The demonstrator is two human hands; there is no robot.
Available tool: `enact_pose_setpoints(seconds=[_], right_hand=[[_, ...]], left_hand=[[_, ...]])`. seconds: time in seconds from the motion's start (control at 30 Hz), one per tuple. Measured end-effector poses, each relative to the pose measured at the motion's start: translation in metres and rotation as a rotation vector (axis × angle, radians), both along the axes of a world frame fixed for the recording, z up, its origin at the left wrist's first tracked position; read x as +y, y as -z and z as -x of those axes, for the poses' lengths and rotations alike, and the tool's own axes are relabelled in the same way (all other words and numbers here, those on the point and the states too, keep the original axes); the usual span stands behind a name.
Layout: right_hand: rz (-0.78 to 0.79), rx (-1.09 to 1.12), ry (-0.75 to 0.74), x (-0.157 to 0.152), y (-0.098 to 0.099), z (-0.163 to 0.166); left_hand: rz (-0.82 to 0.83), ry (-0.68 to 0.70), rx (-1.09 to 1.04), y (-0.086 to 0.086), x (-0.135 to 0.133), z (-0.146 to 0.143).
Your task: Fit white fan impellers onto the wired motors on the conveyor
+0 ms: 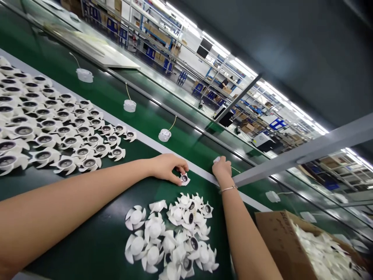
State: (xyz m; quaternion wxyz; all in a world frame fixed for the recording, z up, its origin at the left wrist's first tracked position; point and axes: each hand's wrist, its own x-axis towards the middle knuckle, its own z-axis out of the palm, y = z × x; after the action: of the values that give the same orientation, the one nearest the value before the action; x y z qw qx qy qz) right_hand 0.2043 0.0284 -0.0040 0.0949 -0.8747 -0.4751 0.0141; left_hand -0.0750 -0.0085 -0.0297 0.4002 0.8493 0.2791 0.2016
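Our left hand [166,167] reaches across a green assembly-line belt [96,241] and pinches a small white plastic fan [184,179] between its fingertips [181,170], the fan's dark hub facing up, just short of the belt's grey edge strip [145,143]. Our right hand [221,169], a thin bracelet [229,189] at its wrist, lies across that strip, its fingers [220,162] curled over a small white part [217,159] with a thin cord [236,169] trailing from it; we cannot tell whether they grip it or only rest on it. Below our arms lies a loose heap of white fans [171,237], overlapping, some showing white domes and others dark hubs. To the left, dozens more fans [43,126] sit in close rows, dark hubs up. At lower right, an open cardboard box [279,237] is packed with white fans [322,249]. Round white units [129,105] on thin cords sit along the far belt. Beyond them, metal shelving [163,39] holds cartons [247,128] and blue bins [198,88] under strip lights [241,66].
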Motion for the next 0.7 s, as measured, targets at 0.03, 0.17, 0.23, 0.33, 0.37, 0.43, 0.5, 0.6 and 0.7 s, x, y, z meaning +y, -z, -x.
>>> enact_pose_setpoints(seconds=[0.03,0.17,0.23,0.33,0.37,0.43,0.5,0.6,0.7], right_hand=[[-0.021,0.010,-0.083,-0.008,-0.003,0.002],[-0.094,0.107,-0.430,-0.055,-0.022,0.014],[-0.128,0.260,-0.624,-0.081,-0.030,0.021],[-0.171,0.464,-0.957,-0.112,-0.037,0.033],[-0.164,0.459,-1.046,-0.118,-0.038,0.038],[-0.130,0.374,-1.146,-0.125,-0.037,0.047],[-0.111,0.304,-1.172,-0.125,-0.033,0.054],[-0.106,0.232,-1.134,-0.120,-0.023,0.060],[-0.116,0.209,-1.084,-0.117,-0.016,0.061]], left_hand=[[0.013,-0.003,0.004,0.000,0.000,0.000],[0.120,0.013,-0.015,-0.003,0.000,0.001],[0.186,0.003,-0.086,-0.004,0.000,-0.001],[0.245,-0.072,-0.231,-0.004,0.003,-0.004],[0.255,-0.100,-0.272,-0.004,0.004,-0.005],[0.270,-0.137,-0.320,-0.003,0.006,-0.007],[0.289,-0.141,-0.334,-0.002,0.007,-0.008],[0.306,-0.115,-0.277,-0.003,0.006,-0.009],[0.276,-0.087,-0.145,-0.006,0.005,-0.011]])
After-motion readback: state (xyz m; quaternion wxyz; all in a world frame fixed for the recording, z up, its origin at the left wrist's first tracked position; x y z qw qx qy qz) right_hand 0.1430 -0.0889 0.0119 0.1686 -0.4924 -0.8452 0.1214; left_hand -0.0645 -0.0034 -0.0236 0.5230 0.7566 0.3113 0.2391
